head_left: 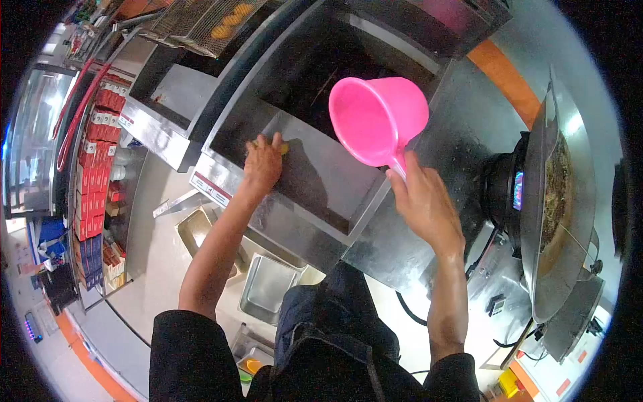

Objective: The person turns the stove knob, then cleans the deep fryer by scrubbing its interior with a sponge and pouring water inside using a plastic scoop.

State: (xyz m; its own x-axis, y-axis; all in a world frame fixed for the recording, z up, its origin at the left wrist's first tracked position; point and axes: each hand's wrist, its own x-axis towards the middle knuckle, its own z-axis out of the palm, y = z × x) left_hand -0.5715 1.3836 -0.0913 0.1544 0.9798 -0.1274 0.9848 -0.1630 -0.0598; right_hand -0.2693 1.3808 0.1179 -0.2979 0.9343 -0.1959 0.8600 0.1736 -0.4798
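Observation:
My right hand point(427, 206) is closed around the handle of a pink plastic dipper point(410, 104), held up above the right side of a steel fryer point(281, 218). The dipper is tilted, so its open mouth faces left. My left hand point(264, 163) reaches down into the fryer's sloped steel front. Beneath its fingers a small yellow piece that looks like a sponge point(285, 147) shows, mostly covered by the hand. Behind both hands lies the fryer's dark well point(315, 84).
A large wok point(536, 268) with dark residue stands on a burner at the right. Fry baskets point(194, 27) holding yellow food sit at the upper left. Steel pans point(268, 288) lie below the fryer. Red boxes point(94, 174) fill a shelf at left.

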